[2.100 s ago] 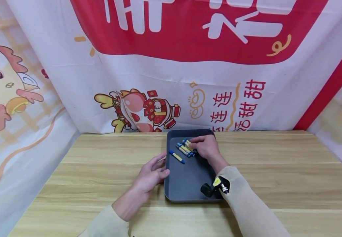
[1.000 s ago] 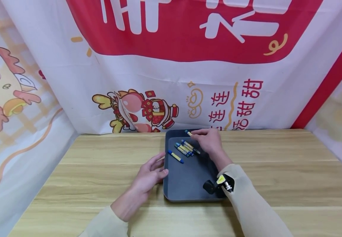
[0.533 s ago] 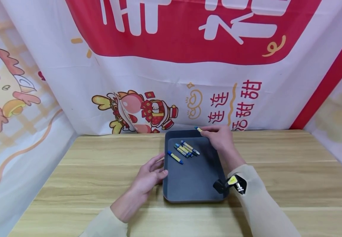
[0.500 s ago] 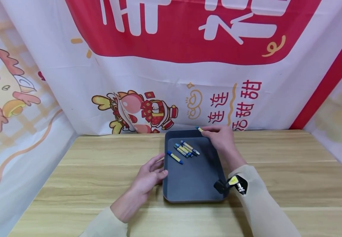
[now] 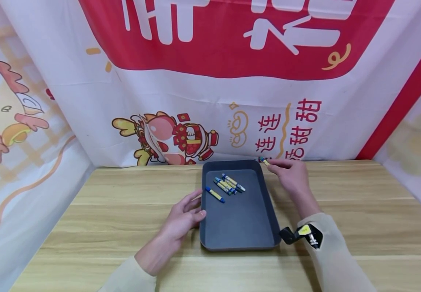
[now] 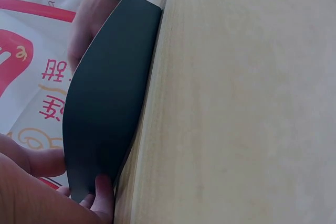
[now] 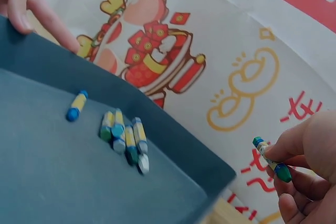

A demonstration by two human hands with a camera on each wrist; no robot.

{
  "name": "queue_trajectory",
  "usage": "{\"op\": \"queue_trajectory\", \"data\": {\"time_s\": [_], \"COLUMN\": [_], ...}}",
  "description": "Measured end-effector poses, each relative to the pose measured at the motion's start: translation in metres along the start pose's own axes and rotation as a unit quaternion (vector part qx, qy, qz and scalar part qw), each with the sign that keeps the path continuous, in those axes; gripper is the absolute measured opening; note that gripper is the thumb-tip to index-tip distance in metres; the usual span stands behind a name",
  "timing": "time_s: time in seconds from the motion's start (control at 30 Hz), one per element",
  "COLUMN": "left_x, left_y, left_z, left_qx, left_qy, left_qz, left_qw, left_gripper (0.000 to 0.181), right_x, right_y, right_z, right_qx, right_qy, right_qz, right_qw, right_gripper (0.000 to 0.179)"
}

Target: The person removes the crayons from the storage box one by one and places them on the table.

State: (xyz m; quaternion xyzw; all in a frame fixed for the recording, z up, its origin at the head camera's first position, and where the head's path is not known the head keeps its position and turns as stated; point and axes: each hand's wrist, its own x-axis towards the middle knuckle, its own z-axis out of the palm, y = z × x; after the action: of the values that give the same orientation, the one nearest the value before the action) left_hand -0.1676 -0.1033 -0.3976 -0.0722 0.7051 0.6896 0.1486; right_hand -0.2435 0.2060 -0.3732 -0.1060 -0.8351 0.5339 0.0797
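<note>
My right hand (image 5: 292, 176) pinches a green-tipped crayon (image 7: 273, 162) between thumb and fingers. It holds the crayon just beyond the back right corner of the dark grey tray (image 5: 239, 227). At the tray's left side, my left hand (image 5: 179, 221) holds the wall, thumb over the rim and fingers along the outside. Inside the tray, several crayons with yellow wrappers lie in a cluster (image 5: 228, 184) toward the back. A single blue crayon (image 5: 215, 194) lies apart from them near the left wall. The left wrist view shows a finger (image 6: 105, 192) against the tray's outer wall.
The tray stands on a wooden table (image 5: 123, 211) near its back edge. A printed cloth (image 5: 181, 89) with red and white patterns hangs right behind. A small black camera (image 5: 287, 235) is strapped to the right wrist.
The right hand has lifted a crayon from the cluster and carried it right, past the tray's back right corner. The left hand has kept its place at the tray.
</note>
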Motion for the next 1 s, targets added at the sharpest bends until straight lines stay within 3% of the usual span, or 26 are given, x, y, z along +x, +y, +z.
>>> {"op": "queue_trajectory", "data": {"time_s": [0.23, 0.7, 1.0], "left_x": [0.000, 0.000, 0.000], "left_y": [0.001, 0.001, 0.000], "left_z": [-0.001, -0.001, -0.001], "left_qx": [0.003, 0.004, 0.003], "left_qy": [-0.001, -0.003, -0.005], "left_qz": [-0.001, -0.001, -0.002], "left_qw": [1.0000, 1.0000, 1.0000], "left_gripper": [0.068, 0.068, 0.068], "right_x": [-0.001, 0.005, 0.006], "right_y": [0.017, 0.045, 0.054], "right_z": [-0.010, -0.017, -0.015], "right_qx": [-0.003, -0.060, -0.073], "right_qy": [0.000, 0.004, 0.025], "right_qz": [0.014, 0.040, 0.016], "right_qw": [0.9999, 0.9974, 0.9969], "right_gripper": [0.033, 0.031, 0.031]}}
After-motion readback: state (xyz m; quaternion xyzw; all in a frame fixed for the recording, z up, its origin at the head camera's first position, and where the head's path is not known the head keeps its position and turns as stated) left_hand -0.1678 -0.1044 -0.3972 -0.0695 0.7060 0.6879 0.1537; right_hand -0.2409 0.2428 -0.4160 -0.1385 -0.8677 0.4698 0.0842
